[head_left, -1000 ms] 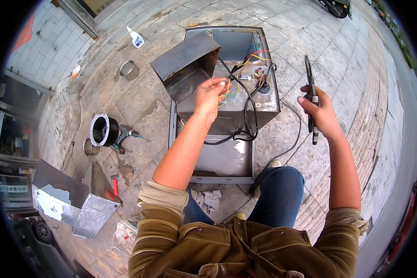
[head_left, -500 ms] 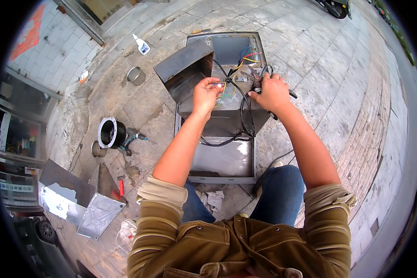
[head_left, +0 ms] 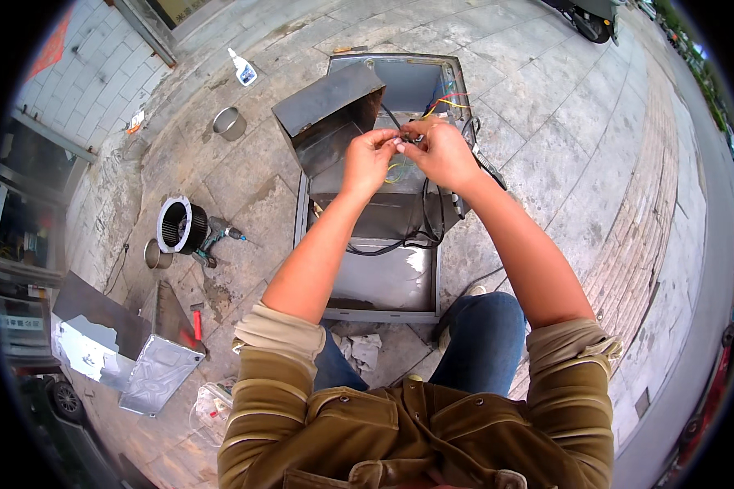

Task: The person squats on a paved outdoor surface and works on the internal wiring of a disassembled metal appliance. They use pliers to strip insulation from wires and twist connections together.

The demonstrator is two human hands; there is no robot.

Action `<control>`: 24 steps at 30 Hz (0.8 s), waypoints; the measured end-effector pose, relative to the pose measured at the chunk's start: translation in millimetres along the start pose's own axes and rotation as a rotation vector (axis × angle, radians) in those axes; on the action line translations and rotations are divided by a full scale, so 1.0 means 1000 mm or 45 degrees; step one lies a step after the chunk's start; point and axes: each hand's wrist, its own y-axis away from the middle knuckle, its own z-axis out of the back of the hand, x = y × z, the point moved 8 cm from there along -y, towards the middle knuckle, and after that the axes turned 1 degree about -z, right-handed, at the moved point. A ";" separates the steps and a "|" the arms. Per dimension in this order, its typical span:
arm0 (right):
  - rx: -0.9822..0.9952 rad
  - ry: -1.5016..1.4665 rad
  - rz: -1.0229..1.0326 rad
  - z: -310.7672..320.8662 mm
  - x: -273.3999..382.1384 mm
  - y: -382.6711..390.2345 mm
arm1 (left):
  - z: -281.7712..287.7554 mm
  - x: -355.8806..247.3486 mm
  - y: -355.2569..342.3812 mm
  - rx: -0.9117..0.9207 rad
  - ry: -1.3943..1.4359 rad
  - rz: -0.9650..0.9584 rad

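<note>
Ahead of me stands a grey sheet-metal housing [head_left: 359, 213] with its compartments exposed. Over it, the fingertips of my left hand [head_left: 367, 165] and my right hand [head_left: 444, 156] meet. Both are closed in a pinch on thin wires at the end of a black cable, which the fingers mostly hide. A loop of black cable [head_left: 426, 218] hangs down the housing's front. Yellow-green wire [head_left: 395, 173] shows below my hands, and red and yellow wires [head_left: 447, 103] stick up behind them. Black tool handles [head_left: 491, 172] lie right of my right hand.
To the left are a black fan wheel [head_left: 182, 226], a cordless drill [head_left: 218, 238], metal rings [head_left: 229, 124], a spray bottle [head_left: 242, 68], bent sheet-metal panels [head_left: 161, 373] and a red-handled hammer [head_left: 196, 322]. A white rag [head_left: 360, 352] lies between my feet. A scooter [head_left: 593, 18] stands far right.
My right hand has left the tools at the housing's right side and moved left to meet my left hand at the wires. My left hand has shifted slightly.
</note>
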 end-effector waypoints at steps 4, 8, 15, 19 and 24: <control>-0.111 -0.114 -0.035 -0.009 -0.011 -0.014 | 0.000 0.002 -0.001 0.002 -0.009 0.030; -0.229 -0.025 0.058 -0.013 -0.011 -0.018 | 0.001 0.009 0.001 -0.070 0.166 0.102; -0.058 -0.223 0.024 -0.021 -0.020 -0.026 | 0.004 0.018 -0.001 -0.200 0.457 0.234; -0.019 -0.191 -0.065 -0.021 -0.021 -0.032 | 0.002 0.023 0.000 -0.265 0.585 0.282; -0.145 -0.810 -0.314 -0.028 -0.060 -0.035 | -0.010 0.021 0.005 -0.351 0.743 0.247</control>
